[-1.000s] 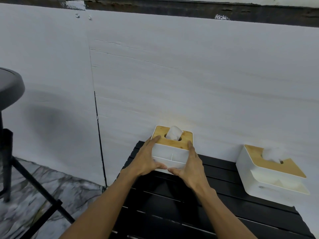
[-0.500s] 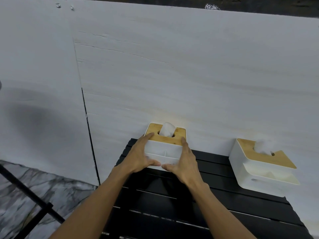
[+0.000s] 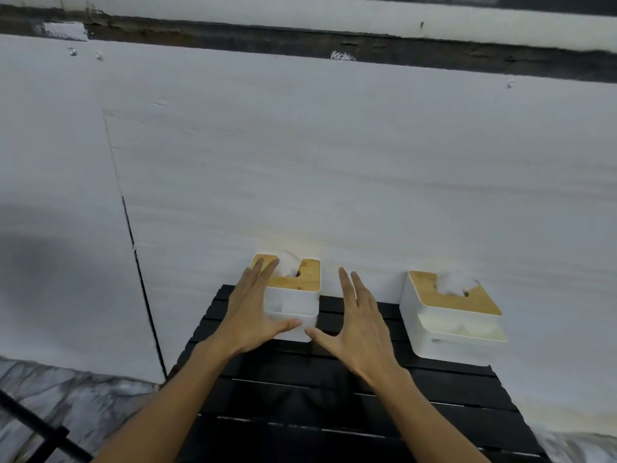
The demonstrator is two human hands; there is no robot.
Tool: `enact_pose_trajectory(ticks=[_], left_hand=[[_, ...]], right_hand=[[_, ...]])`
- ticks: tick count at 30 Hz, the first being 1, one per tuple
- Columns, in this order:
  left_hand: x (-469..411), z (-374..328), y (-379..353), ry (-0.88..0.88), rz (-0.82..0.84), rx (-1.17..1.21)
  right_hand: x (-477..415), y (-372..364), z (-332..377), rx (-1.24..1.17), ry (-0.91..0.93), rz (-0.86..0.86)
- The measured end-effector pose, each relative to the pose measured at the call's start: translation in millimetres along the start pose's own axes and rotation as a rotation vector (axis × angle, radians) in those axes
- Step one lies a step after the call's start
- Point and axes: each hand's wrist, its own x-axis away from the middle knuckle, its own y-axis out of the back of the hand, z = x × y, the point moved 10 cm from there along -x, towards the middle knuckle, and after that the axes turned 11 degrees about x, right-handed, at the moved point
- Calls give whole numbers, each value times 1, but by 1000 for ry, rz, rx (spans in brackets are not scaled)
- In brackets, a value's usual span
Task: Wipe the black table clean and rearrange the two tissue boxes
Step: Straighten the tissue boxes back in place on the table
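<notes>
Two white tissue boxes with bamboo lids stand at the back of the black slatted table [image 3: 300, 412], against the wall. The left tissue box [image 3: 295, 307] sits at the back left corner with a tissue sticking up. My left hand [image 3: 252, 312] lies flat against its left side, fingers straight, thumb along its front bottom edge. My right hand [image 3: 362, 325] is spread open just right of that box, only the thumb tip near its front corner. The right tissue box [image 3: 450, 332] stands apart at the back right, untouched.
A white panelled wall [image 3: 334, 162] rises directly behind the table. Marble floor [image 3: 83, 396] shows at the lower left, crossed by a black stool leg [image 3: 40, 432]. The table's right edge ends just past the right box.
Both hands were clasped around the left tissue box. Now the right hand has come off it and spread open, and the left hand's fingers have straightened along its side. The camera tilted up.
</notes>
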Motion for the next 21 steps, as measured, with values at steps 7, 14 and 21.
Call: enact_pose_trajectory(ticks=[7, 14, 21], left_hand=[[7, -114, -60, -225, -7, 34], [-4, -168, -156, -269, 106, -45], [-25, -158, -237, -101, 250, -41]], right_hand=[[37, 80, -98, 117, -46, -212], [55, 98, -227, 216, -202, -104], [63, 56, -283, 49, -280, 152]])
